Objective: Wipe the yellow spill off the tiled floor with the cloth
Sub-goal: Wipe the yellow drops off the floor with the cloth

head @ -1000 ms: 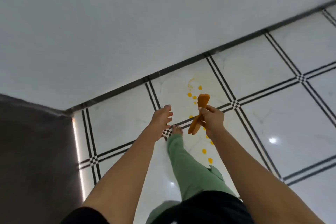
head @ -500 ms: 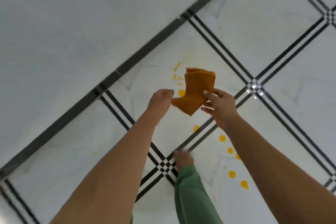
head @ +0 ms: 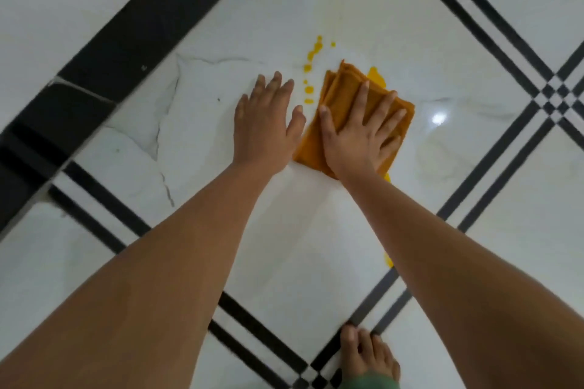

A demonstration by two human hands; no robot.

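Note:
A folded orange cloth (head: pixel 339 95) lies flat on the white tiled floor (head: pixel 205 98). My right hand (head: pixel 360 129) presses down on it with fingers spread and straight. My left hand (head: pixel 264 123) lies flat on the bare tile just left of the cloth, fingers straight. Yellow spill drops (head: pixel 311 73) run in a line between the two hands and beyond the cloth's far-left corner. A larger yellow patch (head: pixel 376 76) shows at the cloth's far edge, and a small drop (head: pixel 388 260) peeks out beside my right forearm.
A wide black border strip (head: pixel 142 25) runs diagonally at the upper left along the wall base. Thin black double lines cross the tiles, meeting at a checkered crossing (head: pixel 556 95) on the right. My bare foot (head: pixel 368 357) with a green trouser cuff stands at the bottom.
The view dropped close to the floor. The cloth, held in the air between both hands before, now lies on the tile under my right palm, and my left hand has come down on the floor.

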